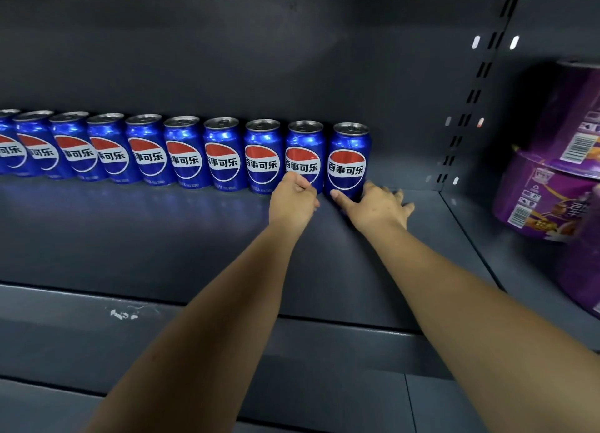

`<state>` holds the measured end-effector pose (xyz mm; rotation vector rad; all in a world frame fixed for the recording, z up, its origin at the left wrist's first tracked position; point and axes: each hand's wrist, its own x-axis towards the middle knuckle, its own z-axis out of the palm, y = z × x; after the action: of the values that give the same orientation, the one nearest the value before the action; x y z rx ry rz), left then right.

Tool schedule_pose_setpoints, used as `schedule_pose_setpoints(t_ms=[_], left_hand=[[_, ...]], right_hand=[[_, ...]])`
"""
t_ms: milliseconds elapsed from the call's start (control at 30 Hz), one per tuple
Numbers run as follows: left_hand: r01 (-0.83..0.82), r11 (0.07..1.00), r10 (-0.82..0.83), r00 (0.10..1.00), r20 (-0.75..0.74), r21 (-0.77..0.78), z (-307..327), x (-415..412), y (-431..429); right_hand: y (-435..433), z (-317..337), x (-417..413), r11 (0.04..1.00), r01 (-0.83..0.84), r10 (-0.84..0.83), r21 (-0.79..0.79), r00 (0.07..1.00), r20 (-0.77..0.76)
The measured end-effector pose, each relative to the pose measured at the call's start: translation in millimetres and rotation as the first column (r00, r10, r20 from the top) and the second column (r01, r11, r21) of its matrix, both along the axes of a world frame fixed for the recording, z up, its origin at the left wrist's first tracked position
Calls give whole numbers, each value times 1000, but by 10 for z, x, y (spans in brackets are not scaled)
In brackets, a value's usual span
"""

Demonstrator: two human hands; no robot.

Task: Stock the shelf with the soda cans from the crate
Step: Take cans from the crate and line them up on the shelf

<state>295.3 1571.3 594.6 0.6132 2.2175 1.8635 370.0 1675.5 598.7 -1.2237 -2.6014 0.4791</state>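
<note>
Dark grey metal shelf (194, 238) with a row of blue soda cans (185, 153) lined up along the back wall. They're all upright with logos facing out, packed side by side, and the row runs off the left edge of the view. Both hands are down at the right end of that row.

The right hand (376, 205) is on the last can (349, 153), the one at the right end. It's low down at the base. The thumb (337, 196) is hooked round the front-left of the can and the forefinger comes up against its right side, so the can sits in the crook between them. The other fingers are splayed out loose to the right, over the bare shelf. So it's a light hold round the bottom, not a full wrap.

The left hand (293, 199) is curled up tight, knuckles up, right against the lower front of the second-to-last can (305, 150). It covers the can's bottom left corner. Honestly can't tell if it's actually gripping that can or just pressed up against it.

There's a thin gap between those two end cans, and the two hands are just beside each other, not touching.

Off to the right, past the slotted upright (470, 98), there are stacked purple packs (535, 199) with barcodes on the next shelf section.
</note>
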Motion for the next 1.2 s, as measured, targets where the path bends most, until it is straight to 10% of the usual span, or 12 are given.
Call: schedule_pose_setpoints(t_ms=[833, 1200], left_hand=[[99, 971, -171, 924, -343, -219, 204, 885, -1185], [-178, 848, -194, 773, -604, -500, 46, 1223, -2646]], right_hand=[[-1381, 370, 854, 989, -134, 141, 64, 983, -120], [-2880, 309, 1255, 956, -223, 230, 189, 973, -19]])
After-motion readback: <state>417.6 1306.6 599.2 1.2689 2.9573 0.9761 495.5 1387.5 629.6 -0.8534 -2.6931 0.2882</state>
